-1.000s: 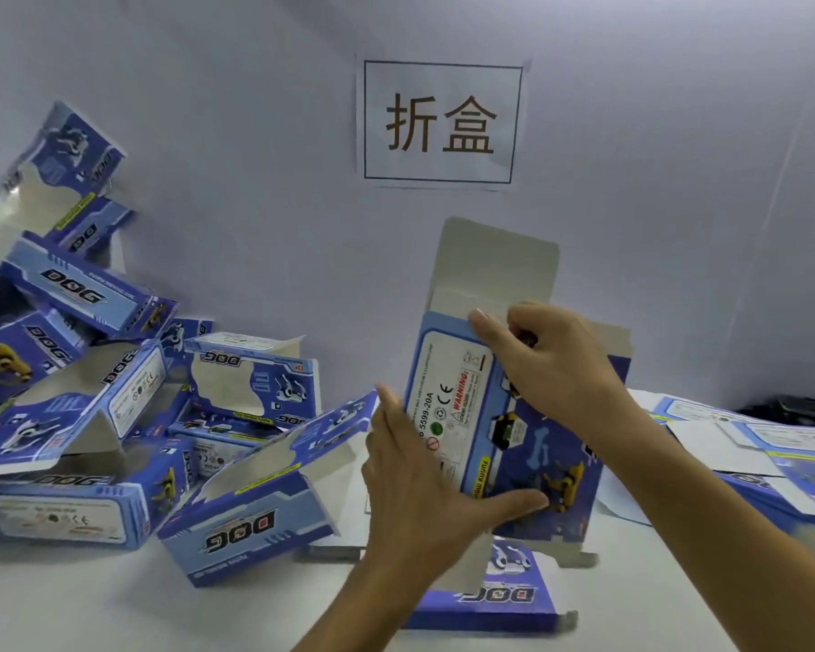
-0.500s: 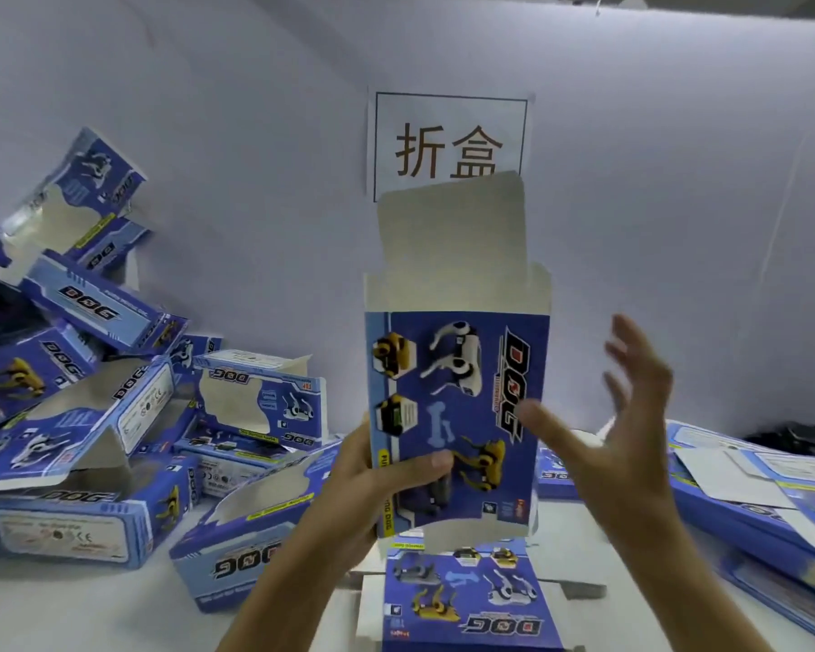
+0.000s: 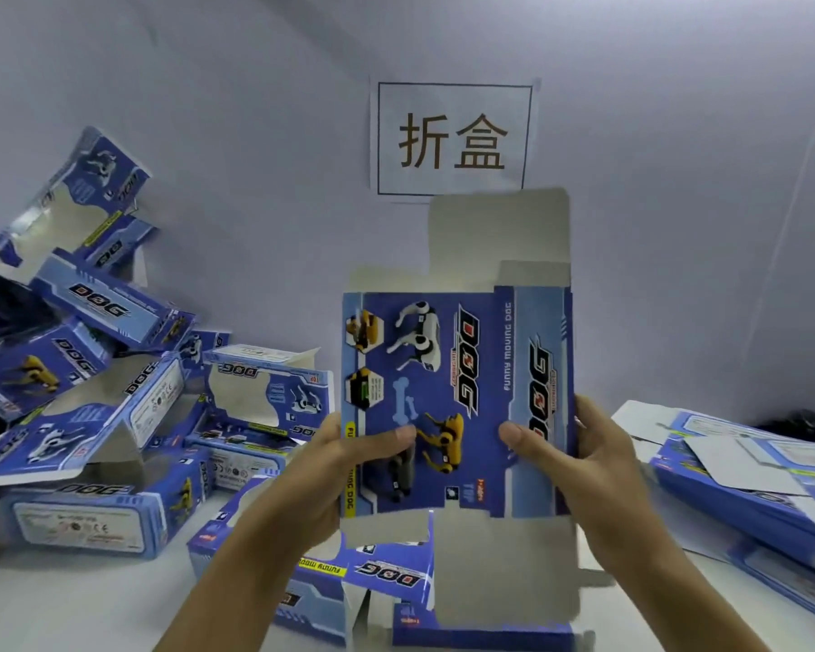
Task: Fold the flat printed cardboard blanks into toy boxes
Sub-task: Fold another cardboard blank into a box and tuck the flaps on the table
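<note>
Both hands [image 3: 467, 454] pinching the upright blue blank [image 3: 457, 402] — grey flaps unfolded top and bottom.

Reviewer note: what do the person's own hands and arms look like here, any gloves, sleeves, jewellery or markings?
Both the left hand and the right hand are bare, with no gloves. No rings, watch or wristbands show. The forearms are uncovered as far as the bottom edge of the frame, so no sleeve is visible. Fingernails look short and unpainted.
</note>
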